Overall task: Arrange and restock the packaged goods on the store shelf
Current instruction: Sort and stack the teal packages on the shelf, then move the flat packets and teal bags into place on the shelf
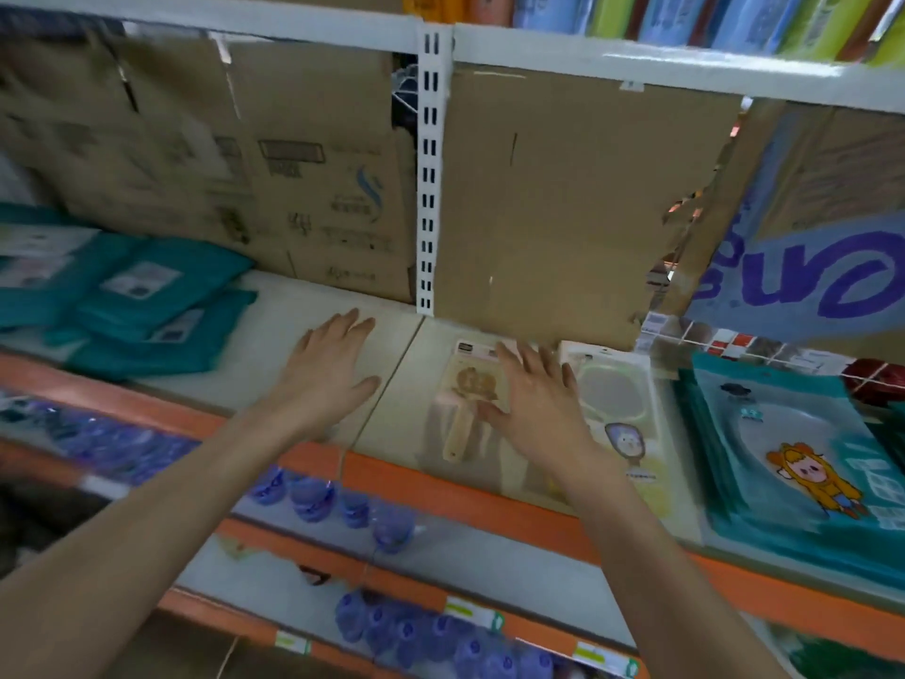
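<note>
Two open hands are out over the shelf (274, 345), neither holding anything. Your left hand (333, 370) has its fingers straight and together, palm down over the bare board at about ten o'clock of the right one. Your right hand (534, 394) is splayed wide over the wooden-brush packet (465, 399), which lies flat with its header card towards the cardboard backing (563, 198) at twelve o'clock. Whether the palm actually bears on the packet, the blur won't let me say. The green-ringed packet (617, 399) lies just beside it at three o'clock, and further that way is the teal stack (793, 458). Well off at nine o'clock is a loose heap of teal packs (137, 296). My read: you're squaring up this pair of flat packets. Clear film on a smooth board will likely skate, so press lightly with flat fingers and slide rather than pinch. Bring the left hand in at the brush packet's nine o'clock edge as a stop, and nudge from three o'clock until the two long edges run side by side. Keep the bottom ends back from the orange lip (440, 487) at six o'clock, or a packet may tip off.
</note>
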Action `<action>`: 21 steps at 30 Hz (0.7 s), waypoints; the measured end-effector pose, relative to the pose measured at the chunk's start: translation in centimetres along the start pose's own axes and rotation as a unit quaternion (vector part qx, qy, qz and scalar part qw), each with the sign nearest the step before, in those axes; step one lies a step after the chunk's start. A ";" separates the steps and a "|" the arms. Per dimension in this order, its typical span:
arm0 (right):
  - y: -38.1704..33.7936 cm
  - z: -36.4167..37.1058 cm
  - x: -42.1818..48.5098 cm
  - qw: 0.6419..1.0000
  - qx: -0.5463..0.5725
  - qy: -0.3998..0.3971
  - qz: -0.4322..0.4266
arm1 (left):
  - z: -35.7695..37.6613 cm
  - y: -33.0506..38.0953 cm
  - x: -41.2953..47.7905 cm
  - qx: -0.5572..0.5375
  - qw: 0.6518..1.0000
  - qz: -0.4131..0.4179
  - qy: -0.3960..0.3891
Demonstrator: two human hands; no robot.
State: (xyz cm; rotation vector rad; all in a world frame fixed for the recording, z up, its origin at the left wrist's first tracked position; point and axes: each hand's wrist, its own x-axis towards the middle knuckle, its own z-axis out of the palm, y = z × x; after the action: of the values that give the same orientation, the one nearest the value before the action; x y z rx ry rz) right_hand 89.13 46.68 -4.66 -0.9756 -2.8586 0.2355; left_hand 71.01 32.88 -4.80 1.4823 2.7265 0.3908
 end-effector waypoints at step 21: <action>-30.1 4.3 11.6 0.991 0.037 -0.013 -0.126 | -9.1 -26.5 -1.0 -0.033 0.996 -0.057 0.067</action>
State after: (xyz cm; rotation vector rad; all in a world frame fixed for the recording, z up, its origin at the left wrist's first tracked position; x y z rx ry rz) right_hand 61.42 29.83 -2.75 -0.5945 -2.9337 0.3281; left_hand 48.58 16.36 -2.02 1.3236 2.8511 0.5910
